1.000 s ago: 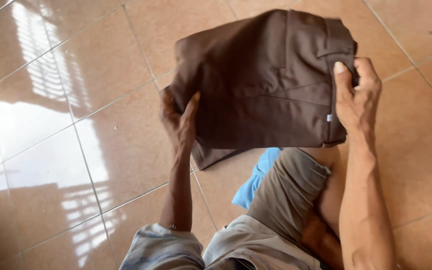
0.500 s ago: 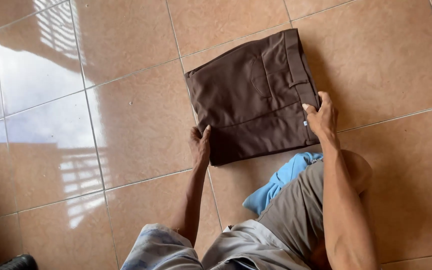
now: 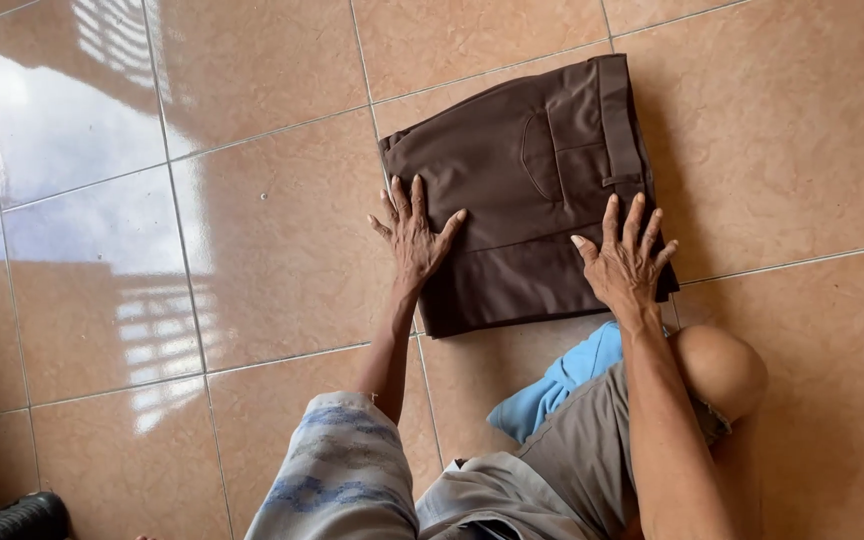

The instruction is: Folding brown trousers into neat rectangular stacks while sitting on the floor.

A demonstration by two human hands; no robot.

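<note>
Trousers [image 3: 522, 200] — dark brown, folded into a compact rectangle — lie flat on the tiled floor [image 3: 252, 250], just ahead of the person's bent knee [image 3: 720, 368]. Their waistband runs along the right edge, with a back pocket facing up near the top. Both hands rest palm-down on the fabric, grasping nothing. The left hand [image 3: 414, 235] presses the left edge of the bundle, its 5 fingers spread wide and its thumb angled toward the middle. The right hand [image 3: 624, 262] lies on the lower right corner, fingers also splayed and pointing away from the body, close to the waistband end. The 2 hands sit well apart, with bare brown cloth between them.

A piece of blue cloth [image 3: 557, 385] shows just below the trousers, tucked against the person's grey shorts [image 3: 577, 455]. The floor is glossy tan tile crossed by pale grout lines, and bright window light reflects off it at the upper left. A dark woven object [image 3: 7, 518] peeks in at the bottom left corner — too little of it shows to say what it is.
</note>
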